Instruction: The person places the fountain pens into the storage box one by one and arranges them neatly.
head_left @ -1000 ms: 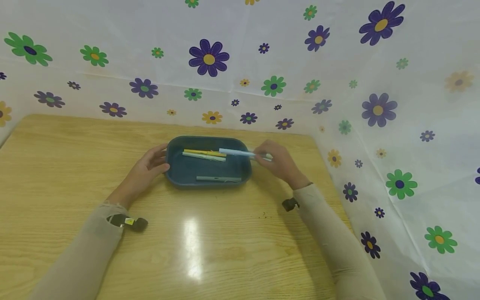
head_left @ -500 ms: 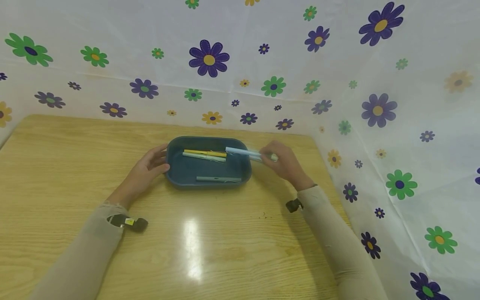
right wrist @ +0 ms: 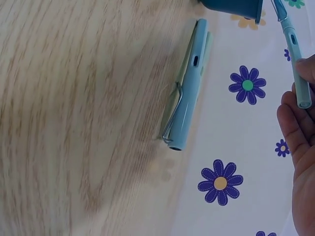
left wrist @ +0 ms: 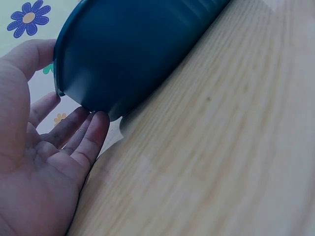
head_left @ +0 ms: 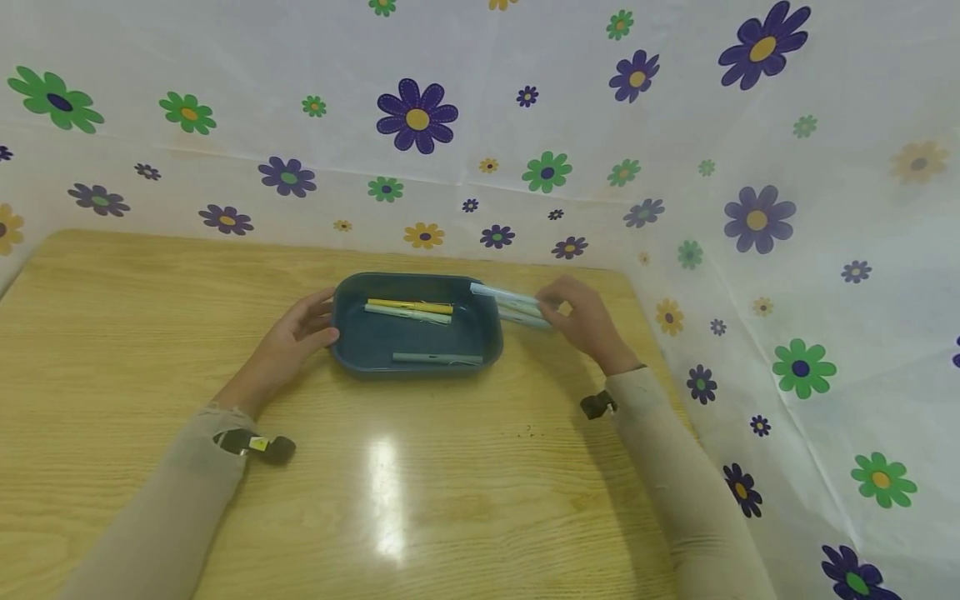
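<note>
My left hand (head_left: 285, 342) holds the left end of a dark teal plastic tray (head_left: 367, 367), with the thumb at its near corner and the fingers around the far side. In the left wrist view, fingertips (left wrist: 100, 120) touch the tray's outer wall. Past the tray's right end, my right hand (head_left: 588, 325) pinches a light blue pen (head_left: 498, 292) between thumb and fingers. The pen's far end overlaps the tray's rim. Below it on the table, another light blue pen (right wrist: 189, 88) with a wire clip lies beside a paler pen (right wrist: 208, 51), partly hidden behind it.
Inside the tray, a yellow pen (head_left: 397, 304) and a pale green pen (head_left: 405, 314) lie together near the back. A grey-green pen (head_left: 437, 358) rests along the front wall. A flower-print sheet (head_left: 465, 150) rises behind the wooden table (head_left: 322, 517) and along its right side.
The right hand has drawn the light blue pen rightward, from over the tray's middle to beyond its right end. The left hand and the tray have stayed in place.
</note>
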Demonstrator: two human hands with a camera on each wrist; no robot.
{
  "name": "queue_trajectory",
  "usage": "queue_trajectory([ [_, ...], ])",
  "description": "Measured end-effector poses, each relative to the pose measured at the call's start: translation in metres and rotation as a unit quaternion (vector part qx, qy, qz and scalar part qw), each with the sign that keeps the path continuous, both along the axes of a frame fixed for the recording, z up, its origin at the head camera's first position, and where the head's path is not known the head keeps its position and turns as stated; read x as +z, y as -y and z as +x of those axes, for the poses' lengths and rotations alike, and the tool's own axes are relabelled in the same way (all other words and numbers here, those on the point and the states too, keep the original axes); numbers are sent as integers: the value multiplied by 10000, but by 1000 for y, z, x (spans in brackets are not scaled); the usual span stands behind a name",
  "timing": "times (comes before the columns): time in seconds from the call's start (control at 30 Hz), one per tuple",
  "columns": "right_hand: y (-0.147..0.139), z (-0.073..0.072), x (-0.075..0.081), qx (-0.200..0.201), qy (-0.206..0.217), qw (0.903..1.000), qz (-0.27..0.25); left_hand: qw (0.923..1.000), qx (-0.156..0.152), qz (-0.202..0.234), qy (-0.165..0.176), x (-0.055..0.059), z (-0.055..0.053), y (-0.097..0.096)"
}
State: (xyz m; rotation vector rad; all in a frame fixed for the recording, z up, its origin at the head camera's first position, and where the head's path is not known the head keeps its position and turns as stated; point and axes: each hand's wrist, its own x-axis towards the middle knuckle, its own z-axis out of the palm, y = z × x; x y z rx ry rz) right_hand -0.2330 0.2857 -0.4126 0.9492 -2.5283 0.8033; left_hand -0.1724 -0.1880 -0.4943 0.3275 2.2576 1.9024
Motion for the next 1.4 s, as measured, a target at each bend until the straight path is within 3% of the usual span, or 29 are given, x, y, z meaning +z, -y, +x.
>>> queue_trajectory([
  [0.83,-17,-1,-8,-324,137,9993,-79,10000,-7,-52,-64,-5,-2,0],
  [1.2,-29,-11,-17,-778,202,9968,43,9999,35,97,6,-3,-2,-1],
  [1.4,-28,-16,-18,-972,534,9936,228,10000,66,33,21,-2,-1,0],
])
